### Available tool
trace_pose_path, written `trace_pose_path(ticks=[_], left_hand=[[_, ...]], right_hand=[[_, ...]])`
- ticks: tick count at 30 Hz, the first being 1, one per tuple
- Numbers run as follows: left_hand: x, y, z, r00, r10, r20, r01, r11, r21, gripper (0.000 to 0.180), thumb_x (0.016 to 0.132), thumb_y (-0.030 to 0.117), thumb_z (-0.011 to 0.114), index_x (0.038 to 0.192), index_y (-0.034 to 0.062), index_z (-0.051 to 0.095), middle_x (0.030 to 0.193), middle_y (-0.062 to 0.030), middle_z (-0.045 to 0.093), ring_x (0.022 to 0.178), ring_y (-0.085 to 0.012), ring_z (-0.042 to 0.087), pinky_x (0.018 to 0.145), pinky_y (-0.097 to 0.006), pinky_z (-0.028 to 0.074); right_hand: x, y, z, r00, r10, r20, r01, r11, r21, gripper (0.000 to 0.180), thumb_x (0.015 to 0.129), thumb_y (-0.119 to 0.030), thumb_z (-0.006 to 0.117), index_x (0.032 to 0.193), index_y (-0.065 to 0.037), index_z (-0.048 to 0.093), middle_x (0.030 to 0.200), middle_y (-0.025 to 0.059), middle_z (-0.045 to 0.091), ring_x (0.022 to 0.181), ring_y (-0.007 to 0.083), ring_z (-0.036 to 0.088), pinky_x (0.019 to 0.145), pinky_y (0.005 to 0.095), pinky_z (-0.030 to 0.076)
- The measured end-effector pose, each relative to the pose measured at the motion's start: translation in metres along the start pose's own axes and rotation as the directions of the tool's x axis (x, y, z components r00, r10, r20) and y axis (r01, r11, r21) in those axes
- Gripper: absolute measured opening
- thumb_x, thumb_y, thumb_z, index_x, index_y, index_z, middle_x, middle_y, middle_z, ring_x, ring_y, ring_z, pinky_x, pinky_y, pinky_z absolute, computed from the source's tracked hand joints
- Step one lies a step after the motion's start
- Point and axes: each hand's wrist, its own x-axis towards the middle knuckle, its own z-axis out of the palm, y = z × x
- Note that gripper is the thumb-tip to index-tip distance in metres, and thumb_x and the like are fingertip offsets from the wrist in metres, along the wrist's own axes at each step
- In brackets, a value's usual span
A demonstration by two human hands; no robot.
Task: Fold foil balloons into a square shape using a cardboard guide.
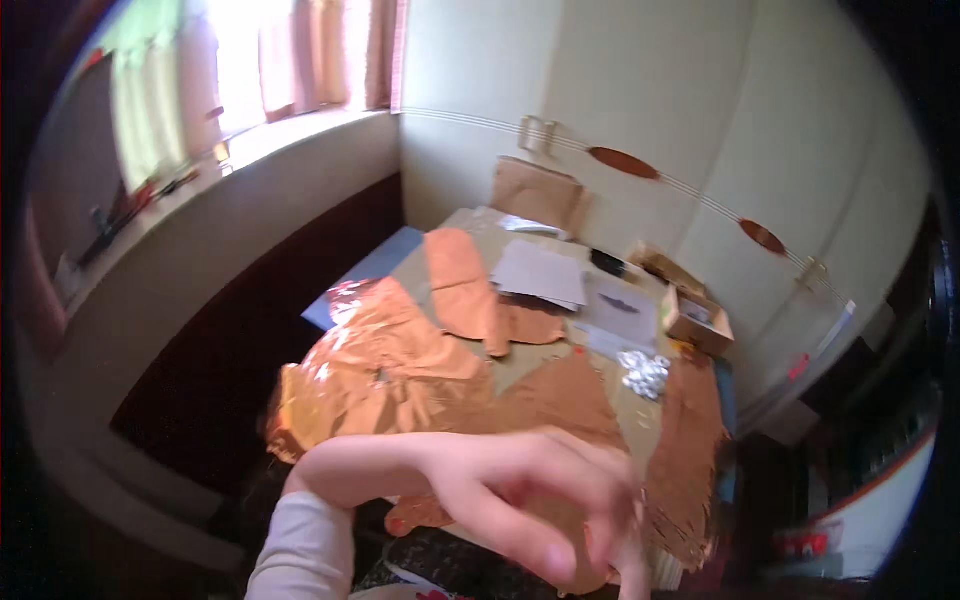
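My left hand point(530, 485) reaches across the near side of the table from the lower left, its sleeve pushed back from the wrist. Its fingers are loosely bent, with the thumb apart from them and nothing visible between. Beside its fingertips is a small part of my right hand point(632, 555); most of it is hidden, and motion blurs both. Beyond the left hand lies a crumpled, shiny orange sheet point(385, 365). A brown piece with ragged edges point(565, 400) lies just past the knuckles. To the right is a long brown piece with a fringed edge point(688, 450).
Flat orange-brown pieces point(460, 280), white sheets point(540, 272) and a silvery heap point(645, 373) lie farther back on the table point(628, 405). A small wooden box point(700, 322) sits at the right edge. A brown paper bag point(538, 193) stands against cupboard doors; a curtained window is at left.
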Motion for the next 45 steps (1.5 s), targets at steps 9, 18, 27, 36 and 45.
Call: trace_pose_path(ticks=[9, 18, 27, 36, 45], left_hand=[[0.015, -0.041, 0.039, 0.938, 0.341, 0.055, -0.323, 0.923, -0.209, 0.07, 0.082, 0.057, 0.067, 0.113, -0.0048, 0.057, 0.118, -0.0196, 0.058, 0.103, -0.0343, 0.057, 0.086, -0.042, 0.044], [0.029, -0.054, 0.045, 0.916, 0.396, 0.065, -0.383, 0.911, -0.154, 0.074, 0.084, 0.052, 0.067, 0.123, -0.0084, 0.051, 0.124, -0.0229, 0.055, 0.107, -0.0356, 0.057, 0.089, -0.044, 0.044], [0.0, -0.09, 0.055, 0.937, 0.349, 0.007, -0.343, 0.919, 0.192, 0.072, 0.082, 0.045, 0.068, 0.131, -0.0027, 0.044, 0.134, -0.0192, 0.044, 0.12, -0.0379, 0.042, 0.098, -0.045, 0.038], [-0.115, -0.086, -0.068, 0.547, -0.628, -0.554, 0.831, 0.328, 0.449, 0.026, 0.082, 0.02, 0.067, 0.104, 0.0058, 0.066, 0.095, -0.0146, 0.065, 0.085, -0.0292, 0.064, 0.074, -0.039, 0.052], [-0.296, -0.113, -0.204, 0.33, 0.0, -0.944, 0.937, -0.121, 0.328, 0.024, 0.081, 0.008, 0.054, 0.103, 0.0047, 0.064, 0.105, -0.0179, 0.064, 0.101, -0.0361, 0.06, 0.088, -0.043, 0.047]], right_hand=[[0.006, 0.012, 0.011, 0.975, -0.204, -0.09, 0.206, 0.978, 0.016, 0.031, 0.078, -0.019, 0.072, 0.109, -0.014, 0.07, 0.125, 0.0185, 0.053, 0.114, 0.0351, 0.047, 0.096, 0.043, 0.045], [0.011, 0.01, 0.006, 0.974, -0.182, -0.133, 0.183, 0.983, -0.004, 0.027, 0.08, -0.009, 0.069, 0.107, -0.007, 0.068, 0.118, 0.0175, 0.058, 0.108, 0.0335, 0.054, 0.089, 0.0386, 0.051], [0.027, -0.023, -0.04, 0.979, -0.159, -0.125, 0.161, 0.987, 0.006, 0.027, 0.081, -0.004, 0.064, 0.108, -0.003, 0.067, 0.114, 0.0164, 0.062, 0.102, 0.033, 0.06, 0.09, 0.039, 0.051], [0.187, -0.089, -0.029, 0.924, -0.381, -0.038, 0.375, 0.882, 0.283, 0.029, 0.083, -0.011, 0.065, 0.111, -0.006, 0.064, 0.11, 0.0122, 0.066, 0.104, 0.0296, 0.062, 0.09, 0.0389, 0.05], [0.359, -0.147, 0.144, 0.886, -0.461, 0.05, 0.458, 0.887, 0.055, 0.024, 0.086, -0.024, 0.061, 0.106, -0.009, 0.065, 0.103, 0.0113, 0.067, 0.1, 0.0294, 0.063, 0.087, 0.0396, 0.051]])
